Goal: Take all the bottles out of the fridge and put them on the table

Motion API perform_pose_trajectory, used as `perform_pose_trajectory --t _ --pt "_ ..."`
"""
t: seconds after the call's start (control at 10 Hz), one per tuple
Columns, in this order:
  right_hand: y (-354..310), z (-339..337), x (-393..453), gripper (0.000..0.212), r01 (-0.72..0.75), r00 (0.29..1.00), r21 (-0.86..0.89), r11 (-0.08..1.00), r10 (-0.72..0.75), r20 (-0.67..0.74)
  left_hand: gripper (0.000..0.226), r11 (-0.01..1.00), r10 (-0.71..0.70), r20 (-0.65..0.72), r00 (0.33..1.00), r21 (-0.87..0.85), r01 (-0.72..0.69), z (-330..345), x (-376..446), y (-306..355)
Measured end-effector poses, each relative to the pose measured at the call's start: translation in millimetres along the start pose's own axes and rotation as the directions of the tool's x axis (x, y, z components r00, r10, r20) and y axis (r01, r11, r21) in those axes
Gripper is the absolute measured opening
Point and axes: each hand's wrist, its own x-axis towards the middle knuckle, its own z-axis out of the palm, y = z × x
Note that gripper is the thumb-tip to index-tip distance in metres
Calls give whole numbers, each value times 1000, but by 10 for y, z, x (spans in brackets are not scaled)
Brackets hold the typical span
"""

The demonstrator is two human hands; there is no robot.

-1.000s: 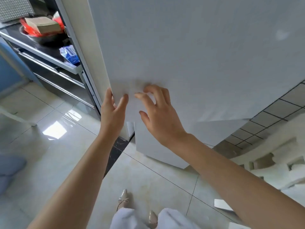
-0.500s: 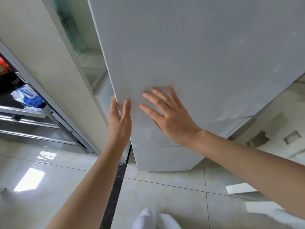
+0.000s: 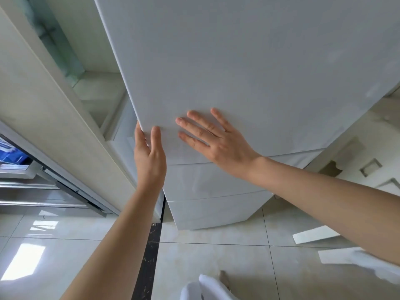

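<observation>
The white fridge door (image 3: 249, 72) fills the upper right and stands ajar. My left hand (image 3: 149, 156) grips its left edge, fingers curled behind the edge and thumb on the front. My right hand (image 3: 216, 139) lies flat on the door's face with the fingers spread, holding nothing. Through the gap on the left I see part of the fridge interior (image 3: 97, 92), with a white shelf and a greenish glass panel. No bottle is in view; the door hides most of the inside.
A cream cabinet side panel (image 3: 43, 109) stands close on the left of the gap. Beyond it are metal shelves with a blue packet (image 3: 10, 152). Below the door is the white drawer front (image 3: 212, 204). White sheets (image 3: 313, 234) lie on the tiled floor at right.
The door has swung out from the fridge, showing the interior on the left. My right hand has flattened onto the door face. My left hand has kept its hold on the edge.
</observation>
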Motion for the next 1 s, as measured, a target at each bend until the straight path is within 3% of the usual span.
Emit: perform_pose_trajectory --t 0.5,0.7,0.8,1.0 --pt "-79 -61 13 52 -54 998 56 997 53 16 49 998 21 -19 1000 55 -20 27 -21 -161" --pt "-287 -243 -324 54 -198 972 155 968 173 160 67 980 -125 -21 992 152 127 -41 -362 -290" --pt "-414 -374 -628 43 -278 946 188 942 235 224 64 961 -176 -22 984 211 176 -68 -646 -265" --pt "-624 -850 -1307 47 -391 902 276 878 306 304 44 960 -157 65 985 243 137 -38 -1414 -217"
